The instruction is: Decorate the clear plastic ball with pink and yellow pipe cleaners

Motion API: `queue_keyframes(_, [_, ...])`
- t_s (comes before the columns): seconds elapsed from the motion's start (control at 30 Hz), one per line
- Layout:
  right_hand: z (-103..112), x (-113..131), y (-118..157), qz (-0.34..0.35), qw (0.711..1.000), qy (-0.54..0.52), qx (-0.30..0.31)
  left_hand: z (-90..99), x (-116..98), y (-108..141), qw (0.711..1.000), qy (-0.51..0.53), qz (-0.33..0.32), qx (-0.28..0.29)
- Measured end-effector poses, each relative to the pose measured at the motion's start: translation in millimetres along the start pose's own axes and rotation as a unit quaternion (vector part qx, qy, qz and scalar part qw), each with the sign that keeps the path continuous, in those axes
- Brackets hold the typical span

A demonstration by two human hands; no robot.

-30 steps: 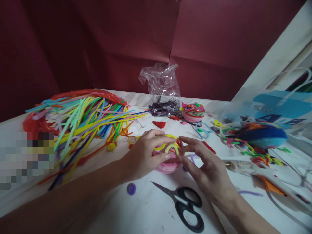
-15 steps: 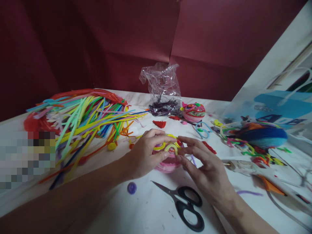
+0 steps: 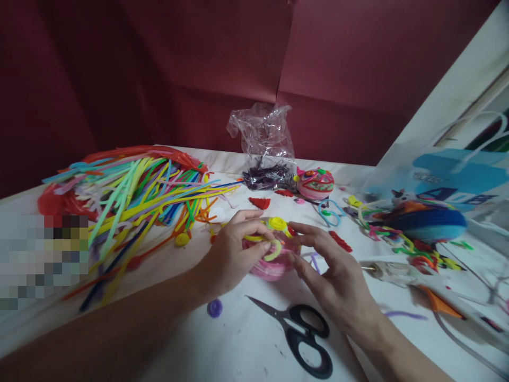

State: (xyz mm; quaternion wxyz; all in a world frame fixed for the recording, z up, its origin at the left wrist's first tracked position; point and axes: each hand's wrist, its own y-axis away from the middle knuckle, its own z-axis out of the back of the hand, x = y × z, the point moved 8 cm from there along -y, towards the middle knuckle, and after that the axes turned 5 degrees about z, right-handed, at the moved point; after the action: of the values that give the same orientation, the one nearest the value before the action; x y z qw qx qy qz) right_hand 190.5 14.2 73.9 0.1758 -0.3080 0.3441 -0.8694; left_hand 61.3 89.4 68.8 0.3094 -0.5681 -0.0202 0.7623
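A round pink ball point(image 3: 270, 271) sits on the white table between my hands, with a coiled yellow pipe-cleaner disc point(image 3: 277, 223) on its top. My left hand point(image 3: 238, 246) is closed at the ball's left side, thumb and fingers pinching a pale yellow curved pipe-cleaner piece point(image 3: 273, 250) in front of it. Bent fingers of my right hand point(image 3: 328, 260) grip the ball's right side, near a small red spot. Just in front lie black-handled scissors point(image 3: 296, 329) and a purple coil point(image 3: 214, 307).
Many loose pipe cleaners point(image 3: 147, 185) spread over the left. Behind are a clear plastic bag point(image 3: 266, 143) and another decorated pink ball point(image 3: 315, 184). To the right lie a glue gun point(image 3: 397, 273) with its cord, a blue yarn-like bundle point(image 3: 433, 223) and a printed bag point(image 3: 457, 170).
The pale yellow curved piece has come away from between the hands toward the left thumb and turned. More of the ball's top and its yellow coil now shows. The right hand has barely moved.
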Motion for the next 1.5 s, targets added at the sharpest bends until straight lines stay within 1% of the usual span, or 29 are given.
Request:
queue_keyframes(0.1, [0, -6, 2, -0.012, 1.000, 0.009, -0.008, 8.2, 1, -4, 0.999, 0.041, 0.005, -0.020])
queue_keyframes(0.2, [-1, -8, 2, -0.018, 1.000, 0.011, -0.007, 21.8, 6, -10, 0.994, 0.088, 0.044, -0.038])
queue_keyframes(0.27, [-1, -7, 2, -0.014, 1.000, 0.011, -0.006, 29.9, 8, -13, 0.993, 0.092, 0.062, -0.043])
queue_keyframes(0.33, [-1, -5, 1, -0.008, 1.000, 0.010, -0.004, 35.2, 8, -16, 0.994, 0.074, 0.067, -0.044])
queue_keyframes(0.47, [-3, -3, 0, -0.001, 1.000, 0.008, 0.002, 40.0, 14, -18, 0.992, 0.069, 0.082, -0.065])
queue_keyframes(0.63, [-7, 1, 0, 0.006, 1.000, 0.014, 0.012, 38.4, 18, -18, 0.988, 0.085, 0.102, -0.084])
queue_keyframes(0.8, [-6, 6, -1, 0.017, 1.000, 0.020, 0.017, 35.9, 19, -18, 0.989, 0.044, 0.130, -0.060])
queue_keyframes(0.9, [-6, 4, 0, 0.010, 0.999, 0.023, 0.020, 39.6, 24, -17, 0.989, 0.015, 0.139, -0.040])
queue_keyframes(0.97, [-6, 2, 0, 0.005, 1.000, 0.021, 0.021, 41.9, 30, -14, 0.989, -0.015, 0.150, -0.004])
queue_keyframes(1.0, [-6, 1, 1, 0.004, 1.000, 0.020, 0.019, 42.4, 33, -11, 0.987, -0.033, 0.158, 0.024])
queue_keyframes(1.07, [-5, 0, 0, 0.005, 1.000, 0.017, 0.016, 43.0, 37, -4, 0.978, -0.076, 0.174, 0.085])
queue_keyframes(1.13, [-6, 0, 0, 0.005, 1.000, 0.018, 0.016, 45.3, 38, 2, 0.968, -0.121, 0.183, 0.119])
queue_keyframes(1.2, [-6, 1, -1, 0.004, 1.000, 0.019, 0.018, 46.7, 33, 5, 0.964, -0.158, 0.179, 0.116])
queue_keyframes(1.23, [-6, 1, -1, 0.003, 1.000, 0.019, 0.020, 47.3, 28, 4, 0.966, -0.172, 0.166, 0.094])
queue_keyframes(1.27, [-6, 2, -1, 0.003, 1.000, 0.019, 0.022, 47.4, 23, 3, 0.974, -0.166, 0.144, 0.059])
queue_keyframes(1.3, [-7, 3, -1, 0.002, 1.000, 0.019, 0.025, 43.5, 18, 3, 0.983, -0.136, 0.118, 0.039])
queue_keyframes(1.33, [-8, 5, -2, 0.001, 0.999, 0.018, 0.028, 35.9, 16, 3, 0.988, -0.112, 0.097, 0.037])
queue_keyframes(1.4, [-10, 8, -3, 0.001, 0.999, 0.016, 0.044, 16.9, 21, 5, 0.991, -0.081, 0.090, 0.056])
queue_keyframes(1.47, [-10, 12, -6, 0.005, 0.997, 0.010, 0.070, 0.2, 30, 9, 0.989, -0.085, 0.093, 0.079])
queue_keyframes(1.5, [-7, 13, -7, 0.006, 0.996, 0.010, 0.086, -2.6, 30, 9, 0.990, -0.090, 0.079, 0.070])
